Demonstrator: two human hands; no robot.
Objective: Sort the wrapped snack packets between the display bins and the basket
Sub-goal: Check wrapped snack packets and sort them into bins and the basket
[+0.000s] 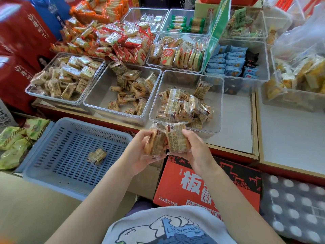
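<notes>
Now each hand's grip holds one packet, left hand (140,152) and right hand (197,152), one packet (97,155) in the basket (44,169).

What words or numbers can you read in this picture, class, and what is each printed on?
"143克X12" on the red carton below the hands.
"板" in large white print on that carton; the character beside it is partly hidden.
Print on the snack packets, the red boxes and the shirt: too small or blurred.

The person wore a pale grey T-shirt (140,224) with a blue and white cartoon print (168,231) across the chest. Above the shirt, both forearms were bare, no sleeves, watch or rings showing on either hand.
</notes>
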